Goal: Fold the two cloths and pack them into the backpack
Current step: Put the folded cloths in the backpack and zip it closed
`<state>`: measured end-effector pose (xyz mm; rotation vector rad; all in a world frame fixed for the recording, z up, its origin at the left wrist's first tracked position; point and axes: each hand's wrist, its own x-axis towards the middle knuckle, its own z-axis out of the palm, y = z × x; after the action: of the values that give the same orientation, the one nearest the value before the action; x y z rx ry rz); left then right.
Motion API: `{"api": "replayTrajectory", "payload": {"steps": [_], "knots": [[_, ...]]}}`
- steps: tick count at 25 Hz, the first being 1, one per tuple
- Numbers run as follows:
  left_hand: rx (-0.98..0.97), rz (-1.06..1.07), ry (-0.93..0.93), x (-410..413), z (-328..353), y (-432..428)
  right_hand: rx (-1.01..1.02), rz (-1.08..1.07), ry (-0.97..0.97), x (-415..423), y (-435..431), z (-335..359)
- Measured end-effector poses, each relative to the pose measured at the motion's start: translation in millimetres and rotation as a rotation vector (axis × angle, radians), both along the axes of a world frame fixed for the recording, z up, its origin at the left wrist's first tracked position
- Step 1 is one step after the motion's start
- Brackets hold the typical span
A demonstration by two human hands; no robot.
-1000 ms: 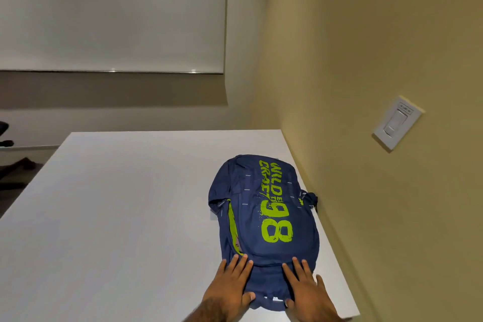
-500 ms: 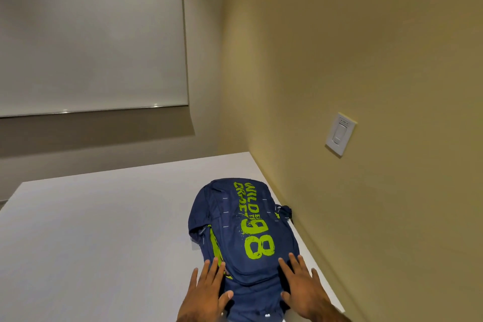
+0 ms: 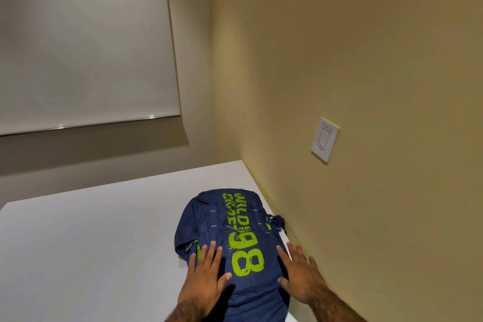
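Observation:
A navy backpack (image 3: 230,227) with lime-green "98" lettering lies flat on the white table (image 3: 91,243), close to the yellow wall. My left hand (image 3: 206,277) rests palm-down with straight fingers on its left side, near a green zipper strip. My right hand (image 3: 300,277) lies flat on its right side, fingers spread. No cloths are in sight.
The yellow wall (image 3: 366,86) runs along the table's right edge and carries a white light switch (image 3: 324,138). A white roller blind (image 3: 83,42) covers the far wall. Bare tabletop stretches to the left of the backpack.
Both hands have slid farther up onto the backpack. The camera has tilted and moved closer, so the wall fills more of the view.

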<state>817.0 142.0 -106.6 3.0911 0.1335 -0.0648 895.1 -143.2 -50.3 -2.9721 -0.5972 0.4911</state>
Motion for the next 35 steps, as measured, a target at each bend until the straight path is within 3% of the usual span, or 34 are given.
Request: {"api": "replayTrajectory", "payload": {"steps": [4, 9, 19, 26, 30, 35], "knots": [[-0.102, -0.001, 0.067, 48.0, 20.5, -36.4, 0.041, -0.01, -0.033, 49.1, -25.6, 4.4], [-0.179, -0.005, -0.012, 93.3, 27.9, -82.3, 0.09, 0.016, -0.01, 102.0, -40.7, -10.0], [-0.142, 0.066, 0.093, 166.4, -13.1, -111.1, 0.196, 0.041, 0.113, 183.8, -8.7, -77.3], [-0.02, 0.064, 0.234, 140.2, -65.7, -85.6, 0.238, -0.051, 0.23, 237.0, 12.4, -96.8], [-0.038, 0.125, 0.172, 151.1, -60.7, -95.6, 0.21, -0.113, 0.352, 258.7, 11.7, -103.1], [-0.135, -0.057, 0.219, 231.1, -46.5, -114.9, 0.216, -0.09, 0.348, 259.2, 16.2, -112.7]]}}
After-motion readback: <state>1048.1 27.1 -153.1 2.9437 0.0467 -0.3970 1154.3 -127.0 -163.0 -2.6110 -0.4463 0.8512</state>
